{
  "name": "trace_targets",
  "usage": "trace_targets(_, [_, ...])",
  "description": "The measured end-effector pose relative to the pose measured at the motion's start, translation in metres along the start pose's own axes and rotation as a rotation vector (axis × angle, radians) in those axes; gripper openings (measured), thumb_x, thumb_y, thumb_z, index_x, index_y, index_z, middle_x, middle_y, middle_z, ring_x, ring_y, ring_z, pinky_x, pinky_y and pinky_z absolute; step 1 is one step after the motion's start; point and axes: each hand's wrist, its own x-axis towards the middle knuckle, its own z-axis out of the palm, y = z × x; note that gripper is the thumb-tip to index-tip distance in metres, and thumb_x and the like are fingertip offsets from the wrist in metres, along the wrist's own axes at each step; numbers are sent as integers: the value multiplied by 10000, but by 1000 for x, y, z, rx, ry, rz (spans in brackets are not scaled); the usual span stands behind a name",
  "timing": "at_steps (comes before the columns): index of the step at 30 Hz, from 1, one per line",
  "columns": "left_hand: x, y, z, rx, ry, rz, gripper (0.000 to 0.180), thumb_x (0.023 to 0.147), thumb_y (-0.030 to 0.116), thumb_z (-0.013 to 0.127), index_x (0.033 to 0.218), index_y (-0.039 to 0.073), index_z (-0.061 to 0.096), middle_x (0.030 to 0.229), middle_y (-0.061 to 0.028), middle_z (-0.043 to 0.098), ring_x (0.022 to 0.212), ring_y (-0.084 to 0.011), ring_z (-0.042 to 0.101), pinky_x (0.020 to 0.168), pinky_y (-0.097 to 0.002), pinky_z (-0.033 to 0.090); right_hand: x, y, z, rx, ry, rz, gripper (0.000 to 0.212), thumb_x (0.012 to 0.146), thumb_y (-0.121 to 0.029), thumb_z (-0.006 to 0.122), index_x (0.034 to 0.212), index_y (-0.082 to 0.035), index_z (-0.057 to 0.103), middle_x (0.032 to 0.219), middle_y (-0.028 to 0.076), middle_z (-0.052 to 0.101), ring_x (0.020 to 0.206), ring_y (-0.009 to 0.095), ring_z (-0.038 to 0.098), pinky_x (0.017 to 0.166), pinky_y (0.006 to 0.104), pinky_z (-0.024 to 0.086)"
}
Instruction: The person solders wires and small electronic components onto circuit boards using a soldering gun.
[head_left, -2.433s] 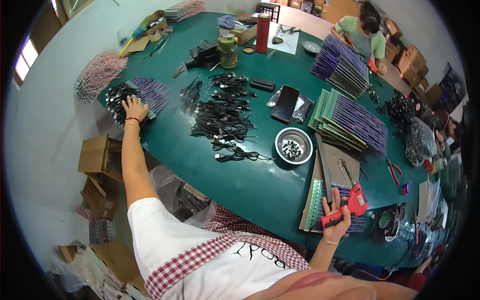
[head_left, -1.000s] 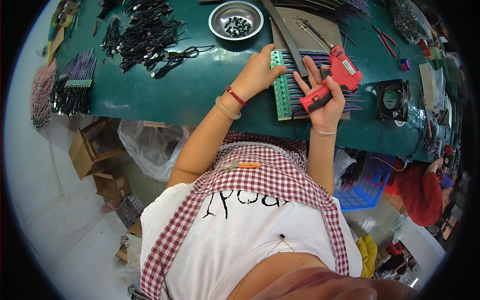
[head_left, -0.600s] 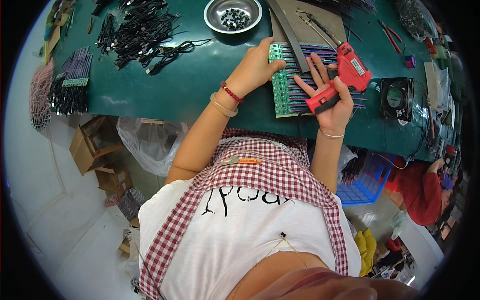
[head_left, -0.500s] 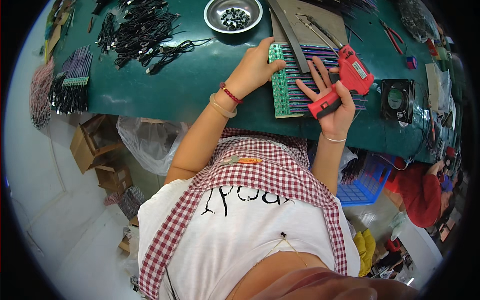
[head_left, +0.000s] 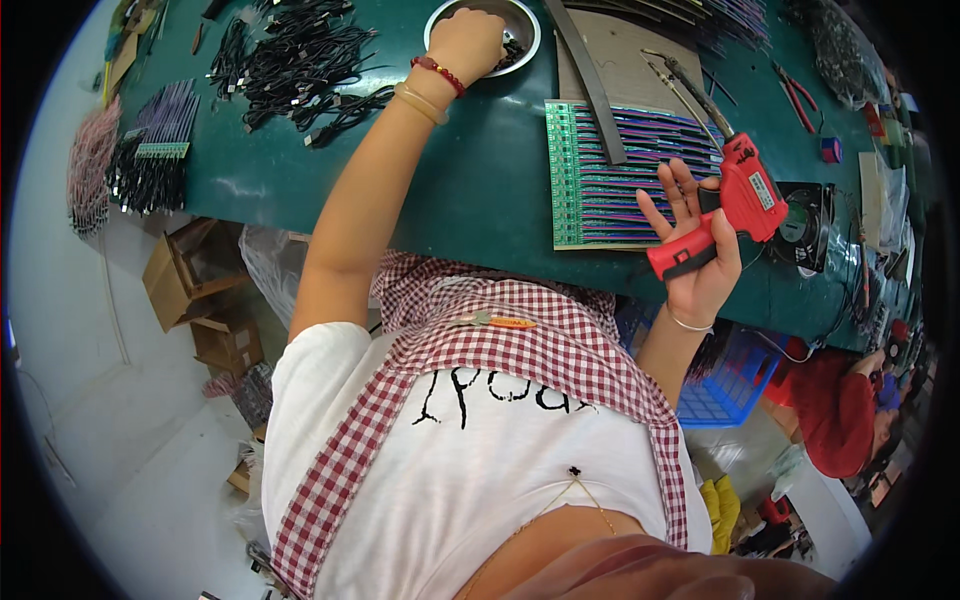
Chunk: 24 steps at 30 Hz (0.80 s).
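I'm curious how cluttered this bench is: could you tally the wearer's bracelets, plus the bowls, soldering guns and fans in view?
Bracelets: 3
Bowls: 1, with the left hand at it
Soldering guns: 1, in the right hand
Fans: 1
Total: 6

The left hand (head_left: pixel 467 42) hides its own fingertips — and part of the metal bowl (head_left: pixel 531 40).

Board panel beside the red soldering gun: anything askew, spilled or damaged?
One thing: the dark flat bar lies aslant, its near end over the wires of the green board panel, while those wires run in fairly even rows. That may be deliberate. No spill or visible damage there.
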Motion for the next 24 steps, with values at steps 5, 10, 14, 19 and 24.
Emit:
trace_targets(5, [-4,-3,6,59,2,-9,144,751,178,600,803,49,639,800,-132,637,819,-309,598,699,-420,486,-1,-2,3,-21,16,18,298,867,-154,496,1136,-31,469,1221,250,461,1208,363,410,977,578,353])
trace_targets(10, [1,-8,4,-245,18,123,133,749,164,606,795,40,605,757,-121,633,761,-294,603,683,-385,475,6,0,7,-19,11,38,297,863,-143,496,1138,-32,473,1181,240,491,1160,343,457,960,566,382])
trace_targets(14, [-5,-5,2,-237,-240,74,127,767,162,592,791,38,596,729,-125,633,720,-302,606,678,-382,466,5,0,11,-17,9,36,299,861,-140,498,1136,-26,471,1171,242,496,1151,339,465,953,563,392])
trace_targets(19, [-17,-5,-6,-301,-82,115,132,781,158,574,810,30,581,731,-149,625,717,-313,605,670,-388,467,0,-3,12,-61,44,11,306,861,-136,494,1142,-21,462,1148,237,504,1118,324,489,934,558,413])
trace_targets(24, [-33,2,-25,-783,11,-29,142,834,110,538,921,10,588,757,-80,621,653,-188,584,600,-282,469,-1,-2,19,-117,50,-7,319,853,-117,507,1150,-12,453,1047,202,545,1009,279,550,854,495,488])
